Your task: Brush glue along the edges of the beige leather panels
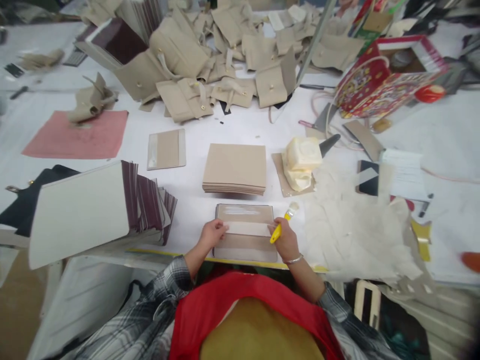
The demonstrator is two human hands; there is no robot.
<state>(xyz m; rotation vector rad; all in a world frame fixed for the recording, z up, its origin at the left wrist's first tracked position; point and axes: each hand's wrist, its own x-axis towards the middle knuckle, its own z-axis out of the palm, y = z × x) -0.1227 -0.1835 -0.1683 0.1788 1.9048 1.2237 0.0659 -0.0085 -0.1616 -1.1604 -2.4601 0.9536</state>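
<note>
In front of me lies a beige panel [245, 241] on a slightly larger board, with white smears across its upper part. A whitish strip [245, 228] runs over the panel from side to side. My left hand [214, 231] pinches the strip's left end. At the other end, my right hand [286, 240] holds a yellow-handled paintbrush [276, 233], bristles pointing up and away, and its fingers also touch the strip. Just beyond sits a stack of beige panels [235, 165]. A white tub [303, 155] coated in pale paste stands to the right on a beige scrap.
Large grey-white boards with maroon edges [82, 205] are piled at left. Beige pouches [183, 97] heap up at the back. A red patterned box [375, 85] stands back right, near thin crumpled sheets [348, 225]. A pink sheet [75, 137] lies far left.
</note>
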